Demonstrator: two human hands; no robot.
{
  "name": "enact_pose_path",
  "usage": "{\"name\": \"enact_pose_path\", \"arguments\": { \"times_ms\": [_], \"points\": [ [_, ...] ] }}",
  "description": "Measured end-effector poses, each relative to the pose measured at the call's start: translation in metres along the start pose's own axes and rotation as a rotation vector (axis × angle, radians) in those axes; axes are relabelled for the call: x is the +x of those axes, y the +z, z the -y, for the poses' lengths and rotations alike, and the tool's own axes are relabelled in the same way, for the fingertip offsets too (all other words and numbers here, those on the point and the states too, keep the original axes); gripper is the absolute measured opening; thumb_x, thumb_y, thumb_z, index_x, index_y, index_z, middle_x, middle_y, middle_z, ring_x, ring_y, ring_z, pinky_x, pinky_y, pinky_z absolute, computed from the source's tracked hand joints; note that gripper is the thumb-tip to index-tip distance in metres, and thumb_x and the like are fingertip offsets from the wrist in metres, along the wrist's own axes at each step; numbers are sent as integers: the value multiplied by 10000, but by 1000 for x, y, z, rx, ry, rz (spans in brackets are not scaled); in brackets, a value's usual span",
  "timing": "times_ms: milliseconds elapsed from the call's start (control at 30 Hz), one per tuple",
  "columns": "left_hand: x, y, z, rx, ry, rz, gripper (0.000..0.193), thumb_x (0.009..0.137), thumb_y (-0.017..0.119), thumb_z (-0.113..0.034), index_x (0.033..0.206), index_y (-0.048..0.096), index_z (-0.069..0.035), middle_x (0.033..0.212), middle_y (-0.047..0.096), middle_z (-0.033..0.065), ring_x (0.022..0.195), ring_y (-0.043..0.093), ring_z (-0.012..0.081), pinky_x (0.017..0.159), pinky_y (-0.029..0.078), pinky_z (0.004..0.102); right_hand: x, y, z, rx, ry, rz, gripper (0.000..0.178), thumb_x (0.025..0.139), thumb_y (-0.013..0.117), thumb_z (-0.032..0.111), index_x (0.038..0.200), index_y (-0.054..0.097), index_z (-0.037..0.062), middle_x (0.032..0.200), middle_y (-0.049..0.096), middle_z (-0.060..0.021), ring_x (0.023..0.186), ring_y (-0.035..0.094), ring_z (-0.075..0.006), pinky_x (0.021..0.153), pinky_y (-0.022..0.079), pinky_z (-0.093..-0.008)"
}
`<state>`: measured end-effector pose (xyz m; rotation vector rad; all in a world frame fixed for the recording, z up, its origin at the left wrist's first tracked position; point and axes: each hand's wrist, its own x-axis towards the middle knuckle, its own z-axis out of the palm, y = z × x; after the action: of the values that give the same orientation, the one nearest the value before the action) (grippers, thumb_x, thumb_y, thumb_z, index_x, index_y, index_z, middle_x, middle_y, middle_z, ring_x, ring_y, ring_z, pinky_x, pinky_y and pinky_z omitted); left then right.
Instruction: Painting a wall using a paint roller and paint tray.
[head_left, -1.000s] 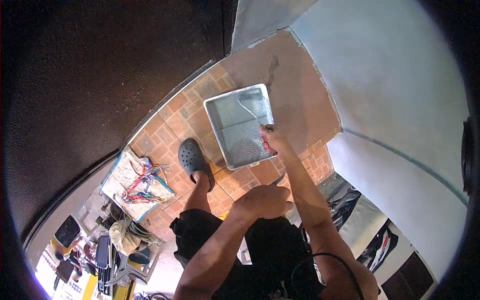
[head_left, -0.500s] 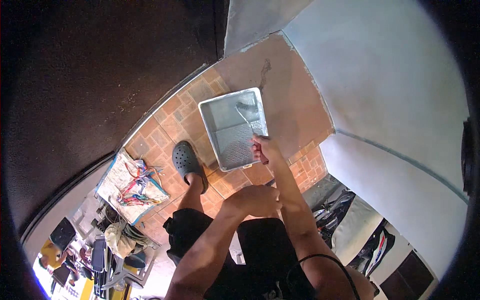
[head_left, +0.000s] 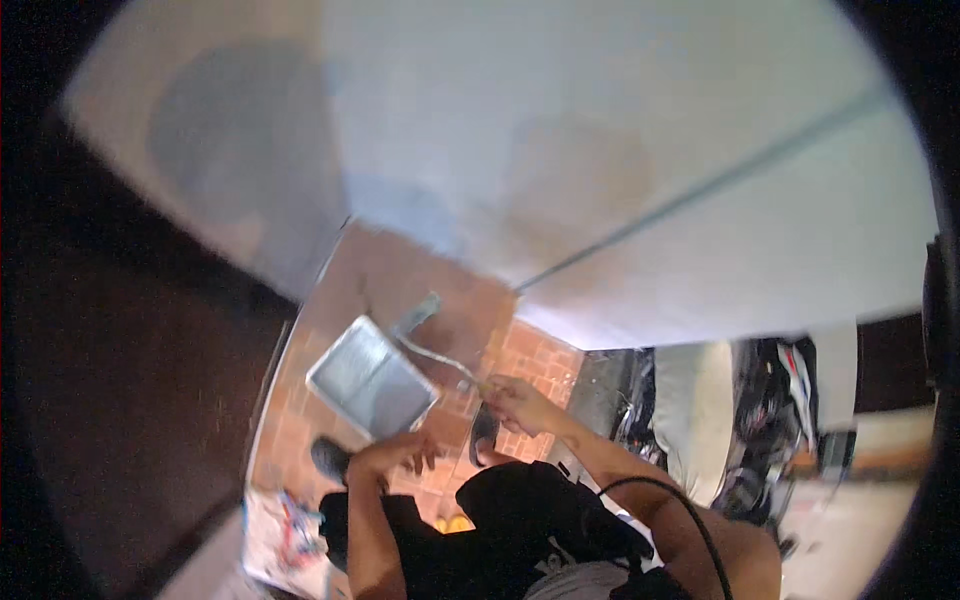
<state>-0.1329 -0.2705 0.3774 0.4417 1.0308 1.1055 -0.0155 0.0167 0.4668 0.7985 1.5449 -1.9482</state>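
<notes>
My right hand is closed around the handle of a paint roller. Its bent wire frame reaches up and left, and the grey, paint-coated roller head is held above the brown floor sheet, just past the tray's right side. A metal-looking paint tray with grey paint in it sits tilted across the view on the floor. Near the tray's lower corner, my left hand hangs with its fingers apart and nothing in it. Motion blurs the picture somewhat.
A pale wall rises ahead and to the right, crossed by a grey stripe. On the left stands a dark panel. My clog rests on floor tiles near a cloth with coloured strands. Covered items lie at right.
The view has swung toward the right-hand wall. My right hand has lifted the roller out of the tray and moved it to the right. My left hand has opened and moved left.
</notes>
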Motion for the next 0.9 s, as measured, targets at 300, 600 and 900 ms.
{"name": "enact_pose_path", "arguments": {
  "times_ms": [300,600,900],
  "points": [
    [-67,125,-16,-898,93,151,415,868,627,-359,1135,557,-49,1033,590,143,853,580,245,691,488,367,-205,-57,42,-400,-701,-810,262,953,598,154,1173,532,28,702,485,-80,633,474,-123,570,425,-317],
    [-115,183,-26,-1197,388,-72,501,853,637,-287,1280,497,-66,1073,515,130,842,481,249,552,437,272,-252,-124,123,-443,-979,-1121,303,947,598,114,1207,522,-22,684,523,-91,536,472,-133,489,385,-285],
    [-105,185,-17,-1117,363,-212,505,868,635,-303,1281,497,-48,1185,522,149,847,488,243,571,467,308,-259,-154,177,-491,-1199,-1246,313,904,650,71,1178,534,-28,746,561,-132,548,507,-181,513,426,-298]
  ]
}}
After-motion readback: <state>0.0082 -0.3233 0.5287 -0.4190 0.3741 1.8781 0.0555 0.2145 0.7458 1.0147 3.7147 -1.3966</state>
